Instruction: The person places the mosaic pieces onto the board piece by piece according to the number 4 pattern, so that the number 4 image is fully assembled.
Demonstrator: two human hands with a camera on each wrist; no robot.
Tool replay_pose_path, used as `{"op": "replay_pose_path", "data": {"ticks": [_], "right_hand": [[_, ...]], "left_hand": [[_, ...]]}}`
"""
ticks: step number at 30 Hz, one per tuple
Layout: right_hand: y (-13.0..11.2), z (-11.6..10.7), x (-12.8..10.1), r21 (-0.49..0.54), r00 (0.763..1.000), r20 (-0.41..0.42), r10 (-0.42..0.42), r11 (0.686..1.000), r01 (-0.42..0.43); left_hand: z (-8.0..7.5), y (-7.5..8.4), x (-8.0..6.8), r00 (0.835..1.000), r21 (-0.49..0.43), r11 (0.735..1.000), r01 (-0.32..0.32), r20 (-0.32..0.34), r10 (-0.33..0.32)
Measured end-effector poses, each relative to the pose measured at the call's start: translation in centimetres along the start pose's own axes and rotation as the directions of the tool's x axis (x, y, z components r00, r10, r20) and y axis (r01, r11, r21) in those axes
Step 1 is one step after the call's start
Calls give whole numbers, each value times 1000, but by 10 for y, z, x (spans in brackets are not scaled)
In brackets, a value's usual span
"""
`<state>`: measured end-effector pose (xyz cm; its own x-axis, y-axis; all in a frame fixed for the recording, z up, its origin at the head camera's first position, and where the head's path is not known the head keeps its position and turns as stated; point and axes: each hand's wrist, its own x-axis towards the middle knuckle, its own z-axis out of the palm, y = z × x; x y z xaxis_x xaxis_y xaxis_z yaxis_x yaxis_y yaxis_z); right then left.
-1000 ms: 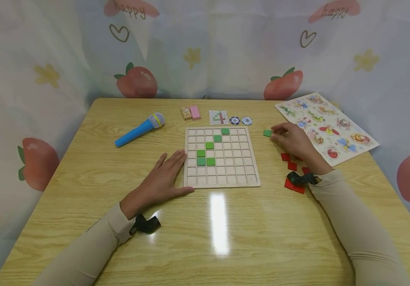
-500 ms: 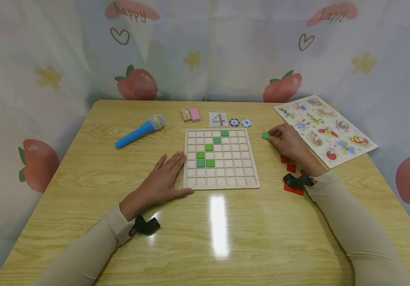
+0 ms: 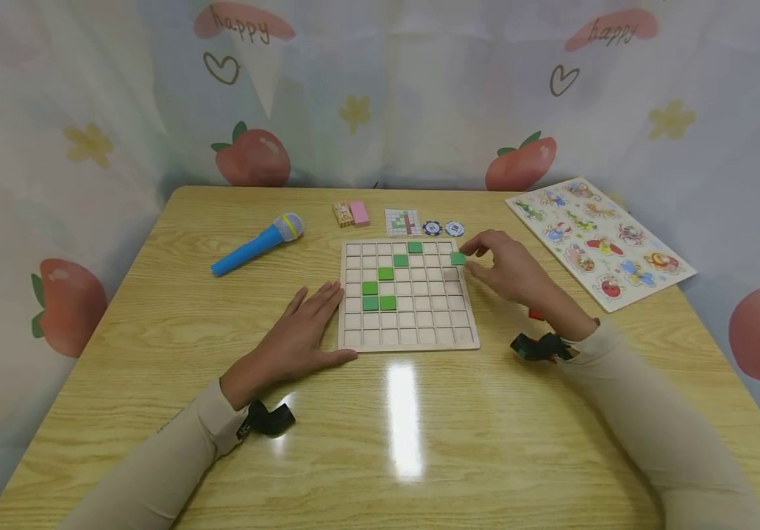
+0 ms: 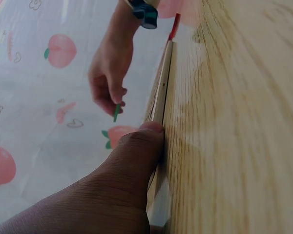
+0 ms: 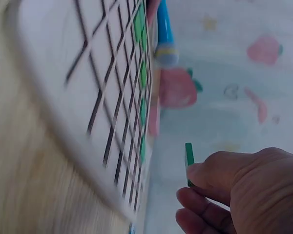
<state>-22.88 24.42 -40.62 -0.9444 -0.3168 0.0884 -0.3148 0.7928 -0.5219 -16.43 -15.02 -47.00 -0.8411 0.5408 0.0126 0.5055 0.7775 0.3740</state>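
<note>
Green tile (image 3: 458, 258) pinched at the right hand's (image 3: 508, 269) fingertips, above the grid board's (image 3: 408, 340) right edge.

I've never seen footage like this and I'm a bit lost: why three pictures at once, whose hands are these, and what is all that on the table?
There is no machine here: a person works with two bare hands and wears three cameras. The wide picture comes from the head and looks down at the table. The other two come from the wrists, so they look skewed and very close.

In the middle lies a wooden grid board with six green tiles set in its squares. The left hand lies flat on the table, its fingers against the board's left edge. The right hand pinches another green tile over the board's right edge; the right wrist view shows it held on edge.

Around the board lie a blue toy microphone, a pink block, a small pattern card, two chips, an animal puzzle and red tiles mostly hidden by the right wrist.
</note>
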Motion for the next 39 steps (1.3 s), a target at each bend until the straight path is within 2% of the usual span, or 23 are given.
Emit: {"op": "replay_pose_path", "data": {"ticks": [7,16,20,25,39], "right_hand": [[-41,23,-4,20,984,131,-120,993,118],[-58,46,3,-65,946,265,-185,976,209],[-63,49,6,-86,939,272,-209,967,240],[-70,53,9,-67,937,286,-201,971,229],[-71,57,11,-57,950,266,-160,982,182]], "left_hand": [[1,-1,0,1000,10,1000,-4,-3,4],[2,-2,0,1000,1,1000,-7,-2,7],[2,-1,1,1000,11,1000,-11,-5,11],[2,0,2,1000,16,1000,-4,2,4],[1,0,1,1000,21,1000,10,12,-10]]}}
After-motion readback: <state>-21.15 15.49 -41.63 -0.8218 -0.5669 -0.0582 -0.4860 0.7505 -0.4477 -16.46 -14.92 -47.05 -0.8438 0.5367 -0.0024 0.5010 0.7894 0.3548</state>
